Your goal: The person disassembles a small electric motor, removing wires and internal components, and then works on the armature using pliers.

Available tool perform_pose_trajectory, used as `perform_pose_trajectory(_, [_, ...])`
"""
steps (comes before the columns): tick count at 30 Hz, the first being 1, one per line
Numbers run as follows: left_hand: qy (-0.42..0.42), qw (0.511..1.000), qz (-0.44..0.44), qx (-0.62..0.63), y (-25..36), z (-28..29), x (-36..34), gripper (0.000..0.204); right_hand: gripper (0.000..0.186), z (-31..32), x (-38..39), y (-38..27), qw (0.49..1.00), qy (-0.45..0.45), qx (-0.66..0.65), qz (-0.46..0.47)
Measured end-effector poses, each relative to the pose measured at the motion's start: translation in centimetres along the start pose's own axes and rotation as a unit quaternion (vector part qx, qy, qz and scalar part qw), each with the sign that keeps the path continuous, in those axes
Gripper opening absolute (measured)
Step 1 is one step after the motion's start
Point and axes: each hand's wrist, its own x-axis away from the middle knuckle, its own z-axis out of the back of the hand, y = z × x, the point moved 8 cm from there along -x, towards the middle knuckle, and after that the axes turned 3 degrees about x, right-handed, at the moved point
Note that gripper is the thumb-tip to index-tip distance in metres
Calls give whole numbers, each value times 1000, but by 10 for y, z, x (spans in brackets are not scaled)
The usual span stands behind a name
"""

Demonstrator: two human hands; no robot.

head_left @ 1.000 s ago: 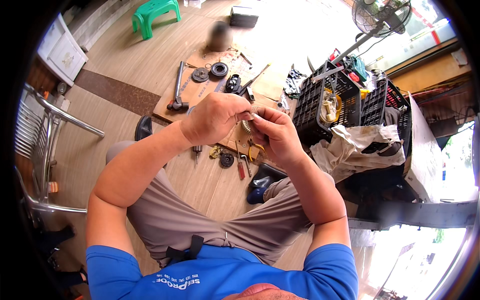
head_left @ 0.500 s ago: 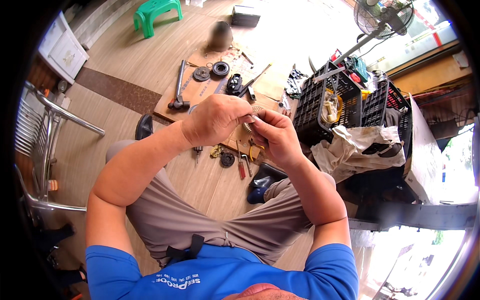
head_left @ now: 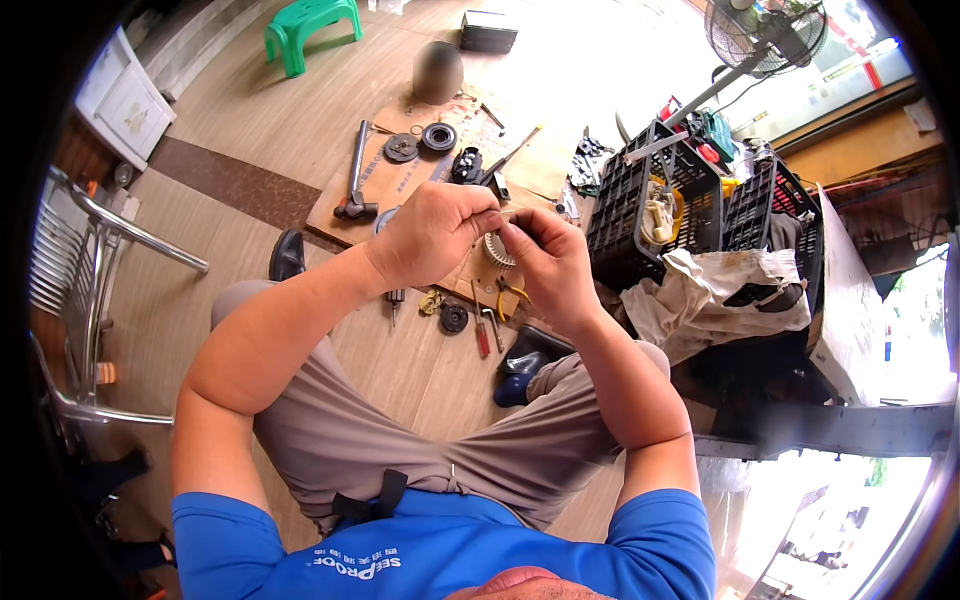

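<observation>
Above the lap, over a wooden floor strewn with parts, we see both hands meeting at the middle of the view. Our left hand [head_left: 432, 232] comes in from the left with its fingers curled tight, the thumb and forefinger pinching toward the right hand [head_left: 548, 262], whose fingertips close in from the other side. Between and just behind them sits a small round ribbed part [head_left: 497, 250], pale and toothed like a little fan wheel; the right hand's fingers lie against its edge, and we cannot tell for sure whether the left pinch grips the wheel itself or something tiny in front of it. Both hands are narrow and closed, none of the fingers spread. Below the hands, on the floor near a flat sheet of cardboard [head_left: 340, 195], lie a red-handled screwdriver [head_left: 481, 335], a dark round disc [head_left: 454, 318] and a small brass-coloured piece [head_left: 431, 301]. Further up on the cardboard we pick out a hammer [head_left: 356, 180] lying lengthwise and two dark round pulleys [head_left: 420, 142] side by side. To the right stand two black plastic crates [head_left: 640, 200], with a crumpled pale cloth [head_left: 720, 290] draped in front of them. A green plastic stool [head_left: 305, 25] sits at the top left, a standing fan [head_left: 765, 35] at the top right, and a metal chair frame [head_left: 90, 260] along the left edge.
</observation>
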Motion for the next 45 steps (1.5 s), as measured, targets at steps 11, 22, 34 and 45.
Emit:
perform_pose_trajectory(11, [-23,998,-47,-30,-3,-3,0,9,17,-6,2,31,967,-75,-197,-140])
perform_pose_trajectory(22, [3,948,239,208,-63,15,-6,23,30,18,-14,32,978,8,-159,-131])
perform_pose_trajectory(34, [4,951,226,210,-55,7,-5,19,14,20,-12,7,994,56,89,16])
perform_pose_trajectory(45, [4,942,210,263,-51,4,-5,17,12,10,-11,12,997,8,77,31])
